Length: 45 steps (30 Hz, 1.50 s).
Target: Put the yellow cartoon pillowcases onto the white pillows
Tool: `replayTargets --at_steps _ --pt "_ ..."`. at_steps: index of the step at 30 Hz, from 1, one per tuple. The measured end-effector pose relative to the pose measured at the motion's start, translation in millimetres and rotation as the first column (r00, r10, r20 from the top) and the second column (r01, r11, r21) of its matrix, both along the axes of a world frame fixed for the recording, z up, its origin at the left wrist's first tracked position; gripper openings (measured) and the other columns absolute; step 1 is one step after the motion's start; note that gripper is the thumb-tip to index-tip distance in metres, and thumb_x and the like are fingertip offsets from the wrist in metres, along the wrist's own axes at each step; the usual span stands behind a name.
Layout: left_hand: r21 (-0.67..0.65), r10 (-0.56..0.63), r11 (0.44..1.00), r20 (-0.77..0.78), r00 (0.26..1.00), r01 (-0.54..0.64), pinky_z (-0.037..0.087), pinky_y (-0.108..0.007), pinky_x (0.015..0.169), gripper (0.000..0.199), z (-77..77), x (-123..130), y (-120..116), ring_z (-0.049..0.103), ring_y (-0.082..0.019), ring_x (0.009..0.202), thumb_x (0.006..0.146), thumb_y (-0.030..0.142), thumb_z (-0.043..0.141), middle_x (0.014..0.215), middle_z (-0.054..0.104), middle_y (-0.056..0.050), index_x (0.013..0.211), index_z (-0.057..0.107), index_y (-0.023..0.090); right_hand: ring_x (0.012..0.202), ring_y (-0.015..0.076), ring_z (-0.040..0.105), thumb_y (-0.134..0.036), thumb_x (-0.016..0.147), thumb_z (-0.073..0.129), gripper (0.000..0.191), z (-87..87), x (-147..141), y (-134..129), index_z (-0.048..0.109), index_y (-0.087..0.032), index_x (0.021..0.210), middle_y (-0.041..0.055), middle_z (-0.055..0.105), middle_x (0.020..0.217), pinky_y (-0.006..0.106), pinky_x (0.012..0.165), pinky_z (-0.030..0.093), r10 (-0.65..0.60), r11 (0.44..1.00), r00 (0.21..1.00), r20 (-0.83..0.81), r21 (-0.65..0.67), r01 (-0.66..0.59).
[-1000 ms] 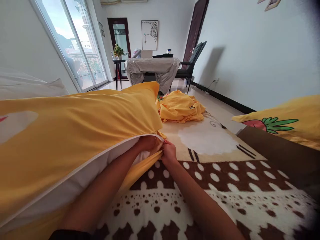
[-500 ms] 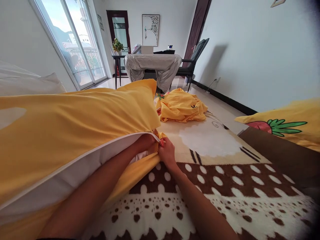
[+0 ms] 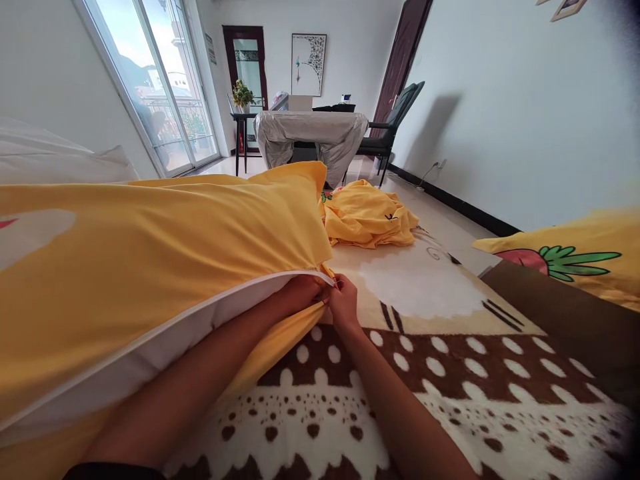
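A plump yellow pillowcase (image 3: 200,227) fills the left side, with a white pillow (image 3: 195,340) showing through its long open edge. My left forearm reaches along that opening. My left hand (image 3: 306,288) is inside the case at the far corner, its fingers mostly hidden by the cloth. Just outside the same corner, my right hand (image 3: 344,303) is closed in a pinch on the pillowcase's edge, where the white-trimmed opening ends. The two hands are close together. A brown and cream patterned blanket (image 3: 425,287) lies beneath them.
A crumpled yellow cloth (image 3: 370,213) lies on the blanket's far end. At right, yellow fabric with a radish print (image 3: 580,260) rests on a brown surface (image 3: 560,313). Farther back stand a covered table (image 3: 310,127), a dark chair (image 3: 395,123) and a plant (image 3: 243,93).
The view has shifted slightly, so most things sit a little farther right. My left hand shows slightly farther into the corner. My right hand keeps its pinch on the pillowcase edge.
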<state>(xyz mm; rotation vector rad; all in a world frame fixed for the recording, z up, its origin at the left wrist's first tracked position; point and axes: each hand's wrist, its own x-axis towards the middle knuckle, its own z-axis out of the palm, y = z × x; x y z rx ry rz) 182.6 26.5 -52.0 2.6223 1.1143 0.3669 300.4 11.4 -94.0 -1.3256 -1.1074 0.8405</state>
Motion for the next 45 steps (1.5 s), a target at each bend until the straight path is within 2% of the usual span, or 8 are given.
replayTargets --at_steps 5,9,14,22,26,31,38,45 --pt "-0.033 0.027 0.999 -0.008 1.000 -0.027 0.043 -0.034 0.090 0.013 6.7 6.5 -6.5 0.057 -0.021 0.095 0.079 0.011 0.053 0.103 0.066 -0.009 0.086 0.064 0.012 0.052 0.0110 0.041 -0.031 0.060 0.040 0.017 -10.9 -4.5 4.7 0.043 -0.021 0.073 -0.0029 0.047 0.061 0.022 0.046 0.036 0.026 0.999 0.982 -0.186 -0.021 -0.030" --pt "-0.050 0.016 0.999 0.015 1.000 -0.015 0.044 -0.031 0.088 0.020 13.5 2.5 -2.9 0.058 -0.019 0.093 0.083 0.015 0.049 0.105 0.066 -0.009 0.097 0.063 0.012 0.055 0.0115 0.046 -0.035 0.061 0.044 0.022 -7.3 -3.9 5.4 0.045 -0.020 0.076 -0.0016 0.052 0.065 0.021 0.047 0.037 0.106 0.993 0.974 -0.201 -0.025 -0.113" --pt "-0.077 -0.046 0.996 0.000 0.999 0.046 0.044 -0.026 0.082 0.022 16.3 -12.6 9.3 0.058 -0.016 0.087 0.077 0.008 0.049 0.100 0.067 -0.006 0.090 0.065 0.013 0.058 0.0125 0.048 -0.025 0.055 0.050 0.019 1.5 2.6 3.2 0.050 -0.019 0.073 -0.0019 0.055 0.063 0.021 0.049 0.034 0.187 0.980 0.982 -0.022 -0.060 -0.188" --pt "-0.109 -0.153 0.983 -0.065 0.986 0.146 0.040 -0.024 0.062 0.021 6.5 -16.8 4.7 0.053 -0.016 0.065 0.054 0.000 0.053 0.069 0.063 -0.002 0.066 0.063 0.015 0.050 0.0123 0.034 -0.008 0.057 0.048 0.017 6.5 13.7 -3.6 0.040 -0.021 0.049 -0.0024 0.041 0.047 0.026 0.053 0.019 0.096 0.995 0.918 0.384 -0.073 -0.073" --pt "-0.113 -0.145 0.983 0.031 0.989 0.148 0.044 -0.024 0.069 0.021 9.6 -14.5 4.2 0.058 -0.016 0.073 0.066 0.004 0.051 0.080 0.068 -0.002 0.077 0.065 0.015 0.052 0.0125 0.034 -0.011 0.061 0.048 0.018 11.4 10.6 -3.2 0.037 -0.021 0.050 -0.0025 0.042 0.051 0.026 0.054 0.021 0.078 0.997 0.898 0.432 -0.046 -0.064" --pt "-0.100 -0.132 0.985 0.118 0.984 0.144 0.045 -0.022 0.082 0.022 14.2 -14.9 5.1 0.060 -0.015 0.090 0.086 0.021 0.045 0.103 0.068 -0.004 0.098 0.063 0.016 0.059 0.0133 0.039 -0.018 0.064 0.043 0.010 12.2 7.5 -2.3 0.040 -0.021 0.055 -0.0019 0.046 0.057 0.025 0.056 0.026 0.045 0.999 0.929 0.366 0.009 -0.052" --pt "-0.077 -0.060 0.995 -0.045 0.997 0.056 0.037 -0.041 0.100 0.028 -0.8 -11.6 9.0 0.052 -0.029 0.114 0.080 0.017 0.054 0.123 0.059 -0.016 0.106 0.062 0.011 0.054 0.0119 0.040 -0.035 0.066 0.043 0.018 -0.3 3.0 1.5 0.050 -0.019 0.072 -0.0033 0.046 0.063 0.023 0.049 0.035 0.119 0.993 0.985 0.126 -0.012 -0.118" --pt "-0.048 0.023 0.999 -0.049 0.999 -0.026 0.036 -0.036 0.101 0.036 -1.2 -7.9 10.7 0.050 -0.026 0.117 0.088 0.025 0.044 0.128 0.054 -0.016 0.120 0.053 0.011 0.056 0.0106 0.038 -0.047 0.064 0.049 0.028 4.8 0.0 1.9 0.045 -0.019 0.066 -0.0033 0.043 0.062 0.022 0.049 0.035 0.246 0.968 0.969 -0.021 -0.054 -0.247"
